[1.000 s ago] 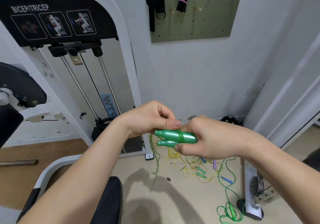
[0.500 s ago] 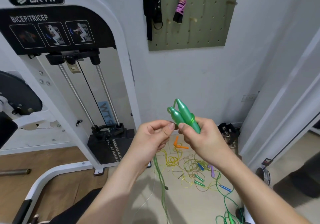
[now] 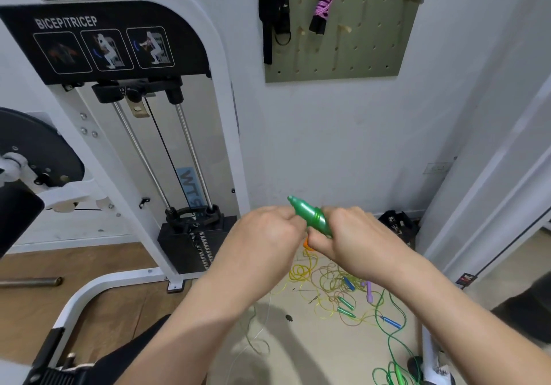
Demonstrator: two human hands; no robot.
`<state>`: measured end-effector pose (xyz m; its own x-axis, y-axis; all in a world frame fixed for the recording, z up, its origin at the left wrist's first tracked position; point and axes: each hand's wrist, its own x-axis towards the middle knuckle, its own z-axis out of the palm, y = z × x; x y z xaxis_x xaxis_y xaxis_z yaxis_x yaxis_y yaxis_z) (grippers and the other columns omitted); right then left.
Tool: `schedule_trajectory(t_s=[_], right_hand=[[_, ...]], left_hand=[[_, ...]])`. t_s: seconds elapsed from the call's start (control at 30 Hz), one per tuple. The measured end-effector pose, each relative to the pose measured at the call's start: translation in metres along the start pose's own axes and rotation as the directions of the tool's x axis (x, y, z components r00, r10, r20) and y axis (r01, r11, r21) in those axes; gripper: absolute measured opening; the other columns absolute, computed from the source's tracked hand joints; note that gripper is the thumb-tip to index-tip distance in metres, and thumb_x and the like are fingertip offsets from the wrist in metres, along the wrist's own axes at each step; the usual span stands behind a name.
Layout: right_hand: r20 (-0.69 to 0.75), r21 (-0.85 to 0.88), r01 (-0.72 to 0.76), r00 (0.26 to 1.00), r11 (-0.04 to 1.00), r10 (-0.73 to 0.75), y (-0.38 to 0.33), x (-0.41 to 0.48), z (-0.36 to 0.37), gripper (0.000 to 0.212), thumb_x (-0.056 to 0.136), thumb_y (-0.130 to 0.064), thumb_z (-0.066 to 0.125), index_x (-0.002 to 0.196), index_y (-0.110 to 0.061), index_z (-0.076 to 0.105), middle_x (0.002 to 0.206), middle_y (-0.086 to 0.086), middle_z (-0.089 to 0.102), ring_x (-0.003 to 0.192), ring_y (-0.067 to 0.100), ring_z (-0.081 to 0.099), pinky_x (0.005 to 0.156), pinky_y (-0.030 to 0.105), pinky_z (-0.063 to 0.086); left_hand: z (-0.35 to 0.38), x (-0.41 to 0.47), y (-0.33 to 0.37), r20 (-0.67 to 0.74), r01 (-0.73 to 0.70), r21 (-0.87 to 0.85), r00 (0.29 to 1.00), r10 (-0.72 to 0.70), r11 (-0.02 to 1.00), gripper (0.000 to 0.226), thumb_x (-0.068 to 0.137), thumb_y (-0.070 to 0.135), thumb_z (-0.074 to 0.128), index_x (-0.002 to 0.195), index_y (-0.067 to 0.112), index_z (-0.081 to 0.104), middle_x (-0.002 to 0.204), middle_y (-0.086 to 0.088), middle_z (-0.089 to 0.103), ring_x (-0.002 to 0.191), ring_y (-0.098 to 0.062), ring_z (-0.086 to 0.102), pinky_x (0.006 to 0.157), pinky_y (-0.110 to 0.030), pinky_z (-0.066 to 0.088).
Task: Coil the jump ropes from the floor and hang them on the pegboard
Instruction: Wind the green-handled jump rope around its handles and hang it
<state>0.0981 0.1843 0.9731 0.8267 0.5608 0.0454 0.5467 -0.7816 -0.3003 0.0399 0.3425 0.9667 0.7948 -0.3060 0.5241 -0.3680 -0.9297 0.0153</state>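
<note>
My right hand (image 3: 351,238) grips the green jump-rope handles (image 3: 310,214), which point up and to the left. My left hand (image 3: 265,235) is closed right against them, pinching the green cord at the handles; its fingertips are hidden. A thin strand of that cord (image 3: 253,337) trails down to the floor below my forearms. On the wall above hangs the olive pegboard (image 3: 369,53), with a coiled pink and yellow rope (image 3: 323,3) on one peg. A tangle of yellow, green, blue and purple jump ropes (image 3: 343,292) lies on the floor by the wall.
A white BRTW bicep/tricep machine (image 3: 125,134) with its weight stack (image 3: 190,241) fills the left. Black straps (image 3: 274,9) hang at the pegboard's left edge. A black object (image 3: 396,223) sits at the wall base. Another green rope (image 3: 393,369) and white door frame (image 3: 489,194) are at the right.
Both hands have come together and lifted slightly. The left hand has closed in on the handles, which tilt further left than half a second ago.
</note>
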Motion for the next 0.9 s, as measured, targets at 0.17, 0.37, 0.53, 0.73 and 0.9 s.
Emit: schedule_trajectory(t_s=[0.17,0.37,0.53,0.73,0.9], right_hand=[[0.376,-0.043,0.093,0.924,0.995,-0.07,-0.005,-0.001,-0.017,0.033,0.087,-0.042,0.053,0.074,-0.012,0.049,0.066,0.005,0.048,0.063,0.025,0.046,0.056,0.033,0.036],[0.47,-0.108,0.236,0.868,0.966,-0.16,-0.009,-0.003,-0.038,0.032,0.085,-0.042,0.059,0.069,-0.016,0.047,0.06,-0.001,0.046,0.054,0.017,0.043,0.051,0.03,0.034],[0.318,0.449,0.069,0.919,0.891,-0.232,0.01,0.001,-0.048,0.036,0.096,-0.043,0.052,0.077,-0.015,0.063,0.056,-0.01,0.047,0.048,0.003,0.04,0.049,0.014,0.033],[-0.211,0.536,0.192,0.973,0.822,-0.089,0.005,-0.004,-0.012,0.044,0.098,-0.033,0.048,0.061,-0.012,0.04,0.055,0.0,0.035,0.052,0.016,0.036,0.053,0.042,0.037],[-0.084,0.955,0.033,0.983,0.293,0.162,-0.011,-0.005,-0.005,0.038,0.099,-0.016,0.045,0.061,-0.013,0.04,0.047,-0.001,0.028,0.038,0.01,0.025,0.043,0.024,0.015]], left_hand=[[-0.005,0.006,-0.008,0.01,-0.202,-0.059,0.979,0.202,0.978,0.012,0.069,0.019,0.074,0.065,0.013,0.063,0.063,0.0,0.052,0.056,-0.021,0.047,0.047,-0.029,0.045],[-0.025,0.011,-0.004,0.318,0.263,-0.474,0.941,-0.115,0.84,0.042,0.069,0.023,0.084,0.108,0.033,0.072,0.091,0.013,0.074,0.071,0.015,0.056,0.077,-0.011,0.046],[-0.029,0.01,-0.007,0.285,0.44,-0.524,0.897,-0.337,0.729,0.025,0.065,0.026,0.086,0.088,0.031,0.076,0.077,0.023,0.07,0.075,0.009,0.064,0.075,-0.017,0.05],[-0.024,0.013,-0.005,0.418,0.555,-0.737,0.823,-0.385,0.386,0.016,0.063,0.013,0.086,0.076,0.015,0.078,0.07,0.0,0.074,0.064,-0.009,0.066,0.065,-0.02,0.053],[0.0,0.012,-0.004,0.545,0.485,-0.836,0.785,-0.295,-0.256,0.028,0.056,0.031,0.088,0.064,0.01,0.072,0.054,-0.006,0.056,0.042,-0.011,0.038,0.05,-0.025,0.02]])
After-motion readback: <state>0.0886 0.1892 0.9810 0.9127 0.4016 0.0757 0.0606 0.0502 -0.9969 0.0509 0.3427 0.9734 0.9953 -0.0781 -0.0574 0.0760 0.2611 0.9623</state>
